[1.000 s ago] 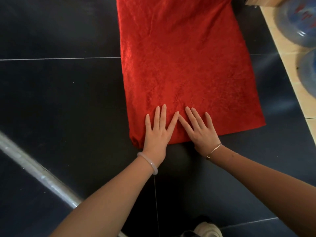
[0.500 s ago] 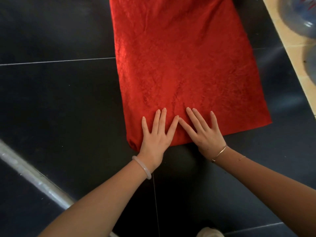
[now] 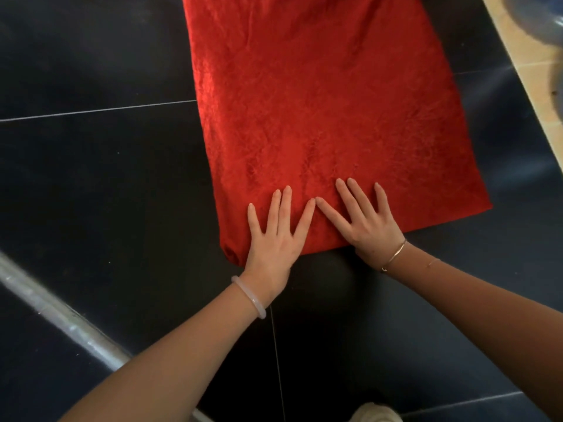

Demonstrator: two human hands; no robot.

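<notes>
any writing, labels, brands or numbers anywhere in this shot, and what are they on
None can be read.
The folded red patterned cloth shows only a woven texture, no letters.
The dark glossy tiled floor carries no marks or signs.
The bluish round object at the top right is too blurred to tell whether it bears any print.

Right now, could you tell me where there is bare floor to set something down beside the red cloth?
Widest: dark floor left of the red cloth, down to the metal pole. Narrower: the strip between cloth and pale tiles. Crowded: the cloth's near edge, under left hand and right hand.
</notes>
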